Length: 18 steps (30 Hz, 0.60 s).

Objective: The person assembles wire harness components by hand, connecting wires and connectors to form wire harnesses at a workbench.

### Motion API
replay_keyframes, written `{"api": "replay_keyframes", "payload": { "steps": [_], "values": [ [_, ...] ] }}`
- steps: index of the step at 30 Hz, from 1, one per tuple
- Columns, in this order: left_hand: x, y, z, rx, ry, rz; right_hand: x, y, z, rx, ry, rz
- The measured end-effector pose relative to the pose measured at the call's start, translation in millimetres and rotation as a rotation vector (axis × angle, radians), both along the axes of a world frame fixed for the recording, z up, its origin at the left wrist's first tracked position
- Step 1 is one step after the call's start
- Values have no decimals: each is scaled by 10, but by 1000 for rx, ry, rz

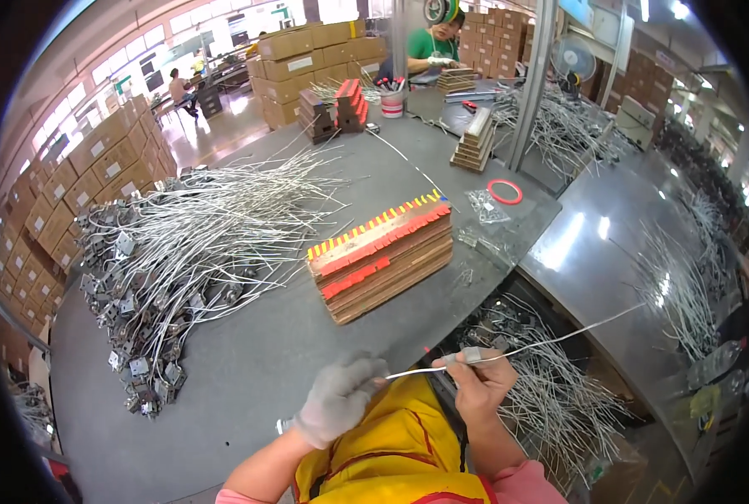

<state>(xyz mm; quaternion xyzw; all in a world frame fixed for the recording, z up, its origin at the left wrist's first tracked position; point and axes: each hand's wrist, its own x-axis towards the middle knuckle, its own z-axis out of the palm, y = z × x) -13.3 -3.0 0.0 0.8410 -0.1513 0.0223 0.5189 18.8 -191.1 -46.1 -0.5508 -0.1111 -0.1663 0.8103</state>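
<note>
Wire: in the head view, a thin white wire [559,338] stretches between both hands on the person's side of the board stack [391,281], its long end trailing off to the right of that stack.
Left hand: the gloved left hand [341,399] is closed, its fingertips gripping the wire's short end.
Right hand: the right hand [482,382], with pale covers on some fingers, pinches the wire farther along.
Board stack: wooden layers on the gray table [248,370], with red strips along the side and yellow ones along the top's far edge.
Left of stack: a heap of pale wires [231,218] with metal parts [143,367] at their ends.
Right of stack: a red ring [504,191], beside small clear bags [486,207].
Beyond stack: a co-worker in green [429,44].
</note>
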Motion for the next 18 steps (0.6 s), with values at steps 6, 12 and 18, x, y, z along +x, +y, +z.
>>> {"api": "replay_keyframes", "payload": {
  "steps": [6, 12, 18],
  "values": [
    [-137, -7, -61, -46, -93, -155, 152, 29, 105, 370, 178, 155],
    [24, -66, -85, 49, -312, 58, 133, -67, -49, -225, -413, -392],
    [-14, -161, -157, -232, -67, -293, 99, -75, 244, 230, -142, -100]
  ]
}}
